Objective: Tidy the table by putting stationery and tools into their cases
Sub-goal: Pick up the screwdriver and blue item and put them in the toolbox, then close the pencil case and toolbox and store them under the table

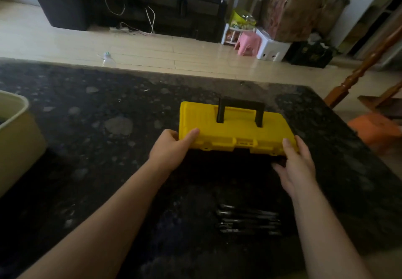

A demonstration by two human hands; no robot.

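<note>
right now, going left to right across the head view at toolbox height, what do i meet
beige tub → left hand → yellow toolbox → right hand → orange stool

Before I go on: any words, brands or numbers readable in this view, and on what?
Nothing is legible.
The toolbox lid: no print visible.
The jar across the room: label lettering, too blurred to read.
The black box on the floor: gold marks, too blurred to read.
</note>
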